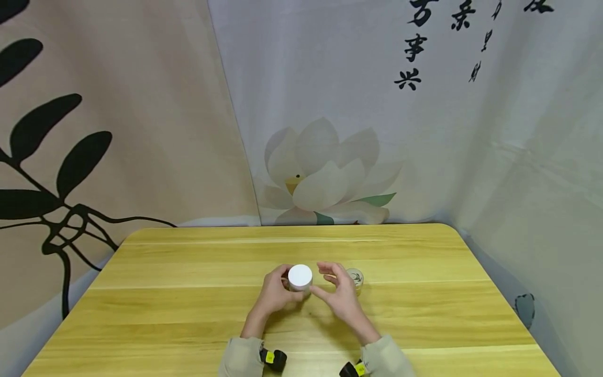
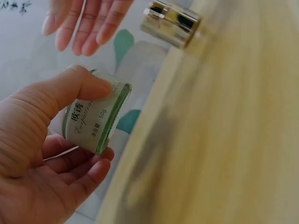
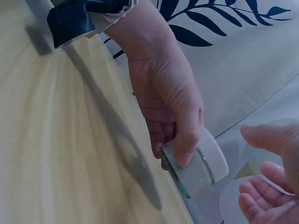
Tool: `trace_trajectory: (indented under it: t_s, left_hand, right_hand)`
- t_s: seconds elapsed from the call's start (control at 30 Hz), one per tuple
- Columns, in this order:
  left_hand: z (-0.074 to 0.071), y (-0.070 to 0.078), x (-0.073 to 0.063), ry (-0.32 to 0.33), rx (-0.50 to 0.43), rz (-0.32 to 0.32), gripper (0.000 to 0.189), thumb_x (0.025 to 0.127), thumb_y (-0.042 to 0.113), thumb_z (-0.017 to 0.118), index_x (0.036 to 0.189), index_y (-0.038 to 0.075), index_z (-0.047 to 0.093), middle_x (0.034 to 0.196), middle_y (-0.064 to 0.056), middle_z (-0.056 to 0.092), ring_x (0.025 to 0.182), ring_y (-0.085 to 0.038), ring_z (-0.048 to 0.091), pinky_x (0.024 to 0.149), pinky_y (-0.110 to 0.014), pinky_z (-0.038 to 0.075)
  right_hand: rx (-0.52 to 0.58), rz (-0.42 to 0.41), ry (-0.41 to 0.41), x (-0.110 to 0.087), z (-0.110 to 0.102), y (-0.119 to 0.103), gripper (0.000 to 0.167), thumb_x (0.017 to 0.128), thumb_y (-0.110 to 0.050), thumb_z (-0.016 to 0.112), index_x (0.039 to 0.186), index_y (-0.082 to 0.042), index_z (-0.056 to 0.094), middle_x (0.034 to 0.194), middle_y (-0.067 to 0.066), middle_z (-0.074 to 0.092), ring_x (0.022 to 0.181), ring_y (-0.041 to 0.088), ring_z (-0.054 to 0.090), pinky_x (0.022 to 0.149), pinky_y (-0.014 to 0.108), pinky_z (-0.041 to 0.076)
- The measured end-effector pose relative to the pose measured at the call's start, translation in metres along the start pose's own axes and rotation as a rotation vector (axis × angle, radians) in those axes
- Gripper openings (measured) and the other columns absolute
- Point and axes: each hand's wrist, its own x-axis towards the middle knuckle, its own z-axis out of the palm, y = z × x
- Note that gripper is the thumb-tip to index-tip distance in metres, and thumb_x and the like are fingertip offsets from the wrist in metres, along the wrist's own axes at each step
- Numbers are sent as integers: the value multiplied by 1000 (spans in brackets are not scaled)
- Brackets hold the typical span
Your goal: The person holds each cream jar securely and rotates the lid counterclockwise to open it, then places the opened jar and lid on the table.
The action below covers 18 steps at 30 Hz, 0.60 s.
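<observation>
Raised over the yellowish wood-grain worktop in the left hand, a squat, green-tinted, glass-like jar with a flat, round white lid, gripped by the sides, apparently to steady it and leave the lid exposed. Opposite, the right hand, relaxed, grasping nothing; just beside it, a shiny gold-toned cylindrical container.

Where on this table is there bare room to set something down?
Free: the table left of the left hand, and right of the gold container. Crowded: between these, where the right hand and white-topped jar are.
</observation>
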Motion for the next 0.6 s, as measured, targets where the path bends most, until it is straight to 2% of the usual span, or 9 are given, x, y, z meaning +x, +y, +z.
trace_trajectory:
  t_s: [0.2,0.4,0.6]
  left_hand:
    - [-5,20,3,10,-34,-6,56,62,5,81,112,-5,58,100,-11,62,92,-22,57,76,-29,50]
    - [-7,32,5,29,-36,40,53,64,7,82,110,-4,59,99,-9,62,91,-21,57,76,-30,51]
    - [-6,42,5,57,-62,88,52,63,8,82,109,-3,60,97,-8,62,88,-20,57,76,-33,52]
  right_hand:
    - [3,-26,4,4,-4,-6,46,70,11,74,112,12,55,111,26,55,103,45,52,90,54,44]
    - [-14,-92,52,10,-6,13,47,69,5,78,112,4,58,111,18,58,103,36,55,89,47,47]
    - [-25,-149,61,13,-10,13,46,70,-2,80,111,3,59,110,19,58,103,36,56,88,39,49]
